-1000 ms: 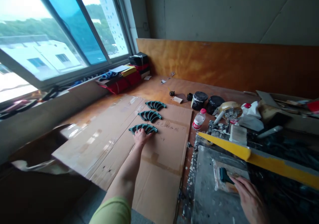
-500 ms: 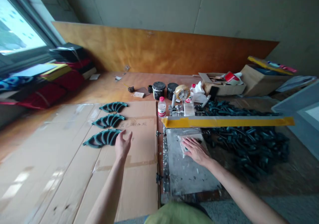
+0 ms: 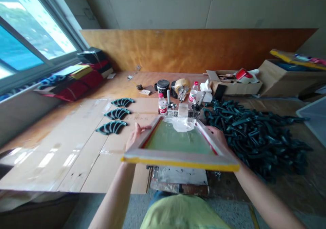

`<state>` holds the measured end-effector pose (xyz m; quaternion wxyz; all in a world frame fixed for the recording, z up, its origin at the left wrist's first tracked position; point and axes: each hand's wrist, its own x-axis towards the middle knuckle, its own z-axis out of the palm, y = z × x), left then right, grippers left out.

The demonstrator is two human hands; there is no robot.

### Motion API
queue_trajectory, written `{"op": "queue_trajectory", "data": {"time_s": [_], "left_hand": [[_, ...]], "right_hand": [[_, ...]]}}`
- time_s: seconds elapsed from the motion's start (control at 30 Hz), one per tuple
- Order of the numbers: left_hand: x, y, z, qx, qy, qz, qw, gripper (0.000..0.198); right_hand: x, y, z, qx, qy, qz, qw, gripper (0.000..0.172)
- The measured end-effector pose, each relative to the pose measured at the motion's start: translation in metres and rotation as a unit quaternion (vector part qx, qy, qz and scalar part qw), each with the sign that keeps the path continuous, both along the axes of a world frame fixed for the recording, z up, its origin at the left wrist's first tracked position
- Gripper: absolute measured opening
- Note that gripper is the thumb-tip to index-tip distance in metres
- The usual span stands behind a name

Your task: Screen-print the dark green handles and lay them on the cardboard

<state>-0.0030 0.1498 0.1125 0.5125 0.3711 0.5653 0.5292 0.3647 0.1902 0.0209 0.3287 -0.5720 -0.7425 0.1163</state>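
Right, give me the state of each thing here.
Screen frame, over the metal plate; contact unclear
Left hand, at the frame's left side
Right hand, at its right side
Left bottle, upright, capped
Right bottle, upright, capped
Left cardboard box, open
Left green parts, in three fans
Right green parts, heaped

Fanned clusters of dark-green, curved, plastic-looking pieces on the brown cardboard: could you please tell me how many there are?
3: the far cluster, the middle cluster, and the near cluster beside the left hand.

Matt frame (image 3: 178,155), perhaps metal; glossy wooden board (image 3: 198,50).
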Motion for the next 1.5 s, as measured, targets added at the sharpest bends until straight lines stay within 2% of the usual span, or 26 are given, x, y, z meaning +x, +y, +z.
{"op": "queue_trajectory", "data": {"time_s": [0.1, 0.17, 0.23, 0.33, 0.43, 0.5, 0.6, 0.7, 0.77, 0.87, 0.97, 1.07, 1.17, 1.23, 1.37, 1.4, 1.43, 1.5], "left_hand": [[-0.011, -0.031, -0.042, -0.104, 0.026, -0.065, 0.992, 0.057], [-0.011, -0.043, -0.073, -0.121, 0.02, -0.087, 0.989, 0.072], [-0.009, -0.046, -0.101, -0.123, 0.027, -0.082, 0.989, 0.088], [-0.005, -0.044, -0.128, -0.118, 0.049, -0.064, 0.99, 0.096], [-0.006, -0.042, -0.138, -0.123, 0.042, -0.067, 0.989, 0.097], [-0.007, -0.042, -0.139, -0.13, 0.032, -0.072, 0.988, 0.095], [-0.009, -0.044, -0.141, -0.134, 0.014, -0.074, 0.988, 0.091], [-0.009, -0.045, -0.146, -0.126, 0.006, -0.076, 0.989, 0.085], [-0.009, -0.045, -0.148, -0.122, 0.005, -0.076, 0.99, 0.081], [-0.009, -0.046, -0.146, -0.122, 0.009, -0.074, 0.99, 0.078], [-0.008, -0.047, -0.141, -0.125, 0.011, -0.073, 0.989, 0.078], [-0.007, -0.048, -0.138, -0.129, 0.004, -0.068, 0.989, 0.078], [-0.006, -0.048, -0.133, -0.138, 0.0, -0.06, 0.989, 0.08], [-0.006, -0.048, -0.125, -0.143, -0.002, -0.061, 0.988, 0.082], [-0.008, -0.047, -0.091, -0.141, -0.018, -0.073, 0.987, 0.084], [-0.009, -0.046, -0.08, -0.139, -0.02, -0.075, 0.987, 0.082], [-0.01, -0.044, -0.069, -0.133, -0.014, -0.074, 0.988, 0.077], [-0.011, -0.035, -0.049, -0.107, 0.007, -0.061, 0.992, 0.066]], "right_hand": [[-0.018, 0.022, 0.016, 0.034, 0.006, 0.017, 0.999, 0.035], [-0.043, 0.037, 0.025, 0.061, -0.038, 0.044, 0.996, 0.046], [-0.069, 0.051, 0.03, 0.06, -0.108, 0.065, 0.99, 0.053], [-0.094, 0.065, 0.03, -0.006, -0.193, 0.077, 0.978, 0.036], [-0.102, 0.061, 0.024, -0.078, -0.235, 0.088, 0.965, 0.015], [-0.099, 0.048, 0.018, -0.076, -0.246, 0.109, 0.96, 0.011], [-0.086, 0.021, 0.012, -0.036, -0.255, 0.193, 0.947, 0.019], [-0.068, 0.003, 0.017, -0.022, -0.243, 0.278, 0.929, 0.029], [-0.061, 0.004, 0.024, -0.032, -0.231, 0.304, 0.924, 0.028], [-0.066, 0.013, 0.027, -0.033, -0.214, 0.268, 0.939, 0.018], [-0.076, 0.008, 0.013, 0.014, -0.201, 0.202, 0.958, 0.021], [-0.077, -0.01, -0.003, 0.04, -0.188, 0.223, 0.956, 0.029], [-0.073, -0.012, 0.002, 0.018, -0.18, 0.242, 0.953, 0.021], [-0.076, 0.006, 0.014, 0.0, -0.171, 0.207, 0.963, 0.017], [-0.087, 0.06, 0.043, -0.008, -0.153, 0.098, 0.983, 0.056], [-0.085, 0.072, 0.048, -0.005, -0.152, 0.079, 0.985, 0.06], [-0.08, 0.08, 0.052, 0.001, -0.148, 0.057, 0.987, 0.059], [-0.061, 0.086, 0.054, 0.02, -0.123, -0.004, 0.992, 0.045]]}}
